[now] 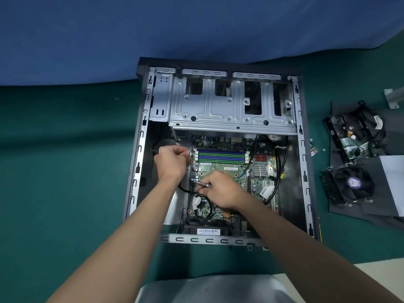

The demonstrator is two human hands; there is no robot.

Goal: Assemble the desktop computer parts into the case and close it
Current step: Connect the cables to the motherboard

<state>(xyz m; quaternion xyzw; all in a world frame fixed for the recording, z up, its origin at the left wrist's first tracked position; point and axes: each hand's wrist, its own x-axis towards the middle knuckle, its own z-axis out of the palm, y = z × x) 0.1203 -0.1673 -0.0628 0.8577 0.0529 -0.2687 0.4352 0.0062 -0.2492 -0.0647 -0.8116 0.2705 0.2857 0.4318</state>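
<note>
Looking down from my head camera at an open desktop case (303, 149) lying flat on a green table (65, 171). The motherboard (220, 166) sits in the case's nearer half and serves as my reference point.

My left hand (171, 161) is at the motherboard's left edge, level with the blue and green memory slots (220, 155). Its fingers are curled and the fingertips are pinched together on a small pale piece (188, 152). It is too small for me to tell whether it is a screw. My right hand (220, 189) is over the middle of the motherboard, wrapped around a slim silver screwdriver (202, 184) whose tip points toward the left edge. A black cable (206, 197) loops just nearer to me than the tip.

Beyond the motherboard is the bare metal drive cage (218, 106). Well to the right of it, outside the case, lie a fan cooler (352, 184), a grey power supply (391, 182) and a drive in a black bracket (352, 136). A few loose screws (311, 140) sit just beside the case wall.

My judgement is that I am fastening the board along its left edge. To do that well, I would seat the fastener squarely in its hole before driving it and hold the driver upright. I would also keep the tip off the circuitry, push the cable clear and tighten only until snug.
</note>
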